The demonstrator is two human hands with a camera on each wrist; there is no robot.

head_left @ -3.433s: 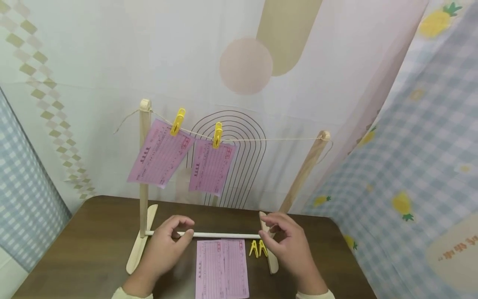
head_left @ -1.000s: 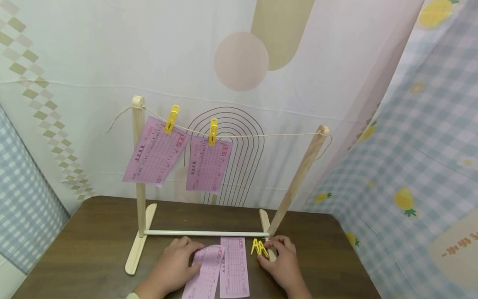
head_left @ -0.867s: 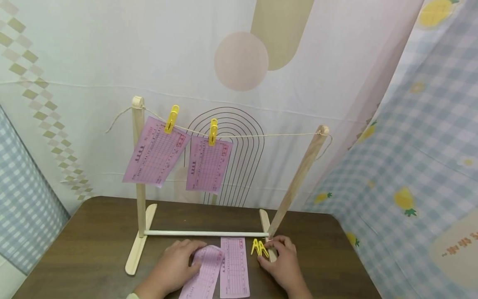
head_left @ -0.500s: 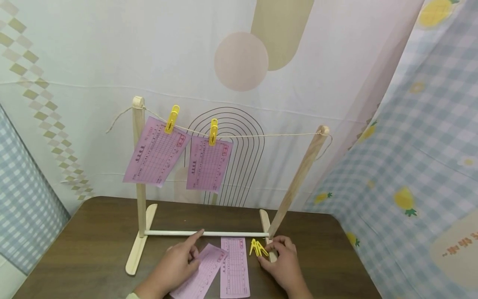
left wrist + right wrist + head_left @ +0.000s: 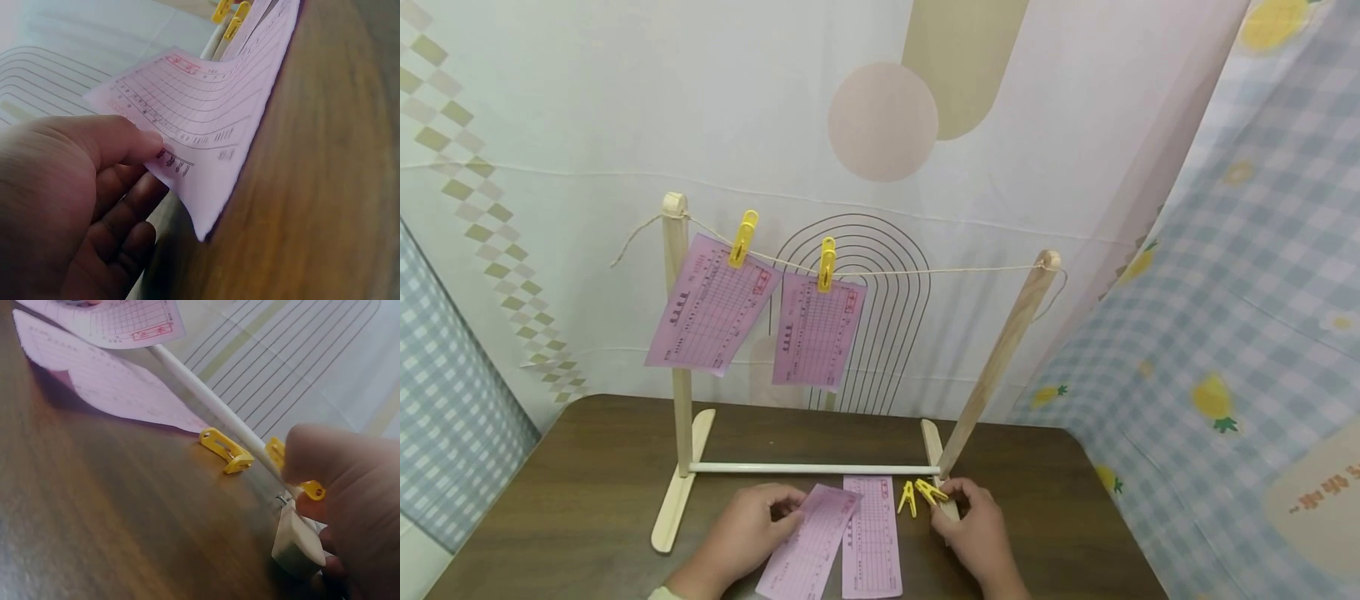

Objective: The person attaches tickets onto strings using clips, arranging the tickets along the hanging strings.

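Note:
My left hand (image 5: 747,529) pinches the left edge of a pink printed form (image 5: 814,540) between thumb and fingers. In the left wrist view this form (image 5: 206,119) curves up off the table. A second pink form (image 5: 871,546) lies flat to its right, its upper left slightly overlapped. My right hand (image 5: 979,529) pinches a yellow clothespin (image 5: 931,492) near the rack's right foot; the right wrist view shows the clothespin (image 5: 275,450) partly hidden behind my fingers. Another yellow clothespin (image 5: 907,499) stands on the table just left of it.
A wooden rack has a left post (image 5: 681,333), a leaning right post (image 5: 1000,367) and a white crossbar (image 5: 812,469). From its string (image 5: 955,271) hang two pink forms (image 5: 711,308) (image 5: 820,333), each on a yellow clothespin (image 5: 742,240) (image 5: 827,265). Patterned cloth (image 5: 625,125) stands behind.
Both hands came down from above the table. My left hand took up the left form and tilted it. My right hand took one clothespin, turning it away from the other.

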